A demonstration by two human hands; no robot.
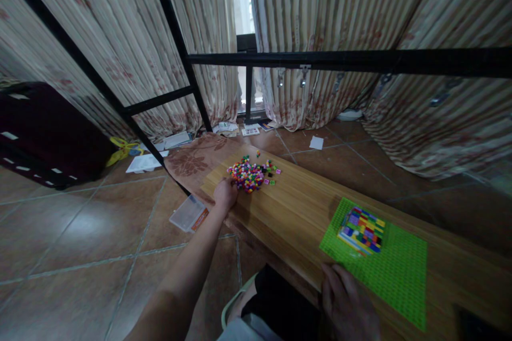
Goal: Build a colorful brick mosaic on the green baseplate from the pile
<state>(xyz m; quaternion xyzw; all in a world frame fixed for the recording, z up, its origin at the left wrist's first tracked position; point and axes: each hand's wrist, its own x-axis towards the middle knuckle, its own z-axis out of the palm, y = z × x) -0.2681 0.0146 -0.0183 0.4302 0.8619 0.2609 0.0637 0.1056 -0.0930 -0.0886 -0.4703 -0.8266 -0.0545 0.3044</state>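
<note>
My left hand [226, 192] reaches to the near left edge of a heap of small colourful toy bricks [248, 173]. Its fingers are closed at the edge of the heap, and what they may hold is hidden. Beside the green baseplate [404, 272], my right hand [348, 298] rests at the near edge of the wooden board [288, 208], fingers extended loosely and nothing visible in them. A block of multicoloured bricks [363, 229] sits on the baseplate's left part. A few pink and green bricks [272, 182] lie just right of the heap.
A clear plastic box [188, 214] lies on the tiled floor left of the board. Black metal bars [344, 59] cross beyond it, before striped curtains [320, 16]. A dark suitcase [48, 133] stands at left; a dark object [480, 325] is at lower right.
</note>
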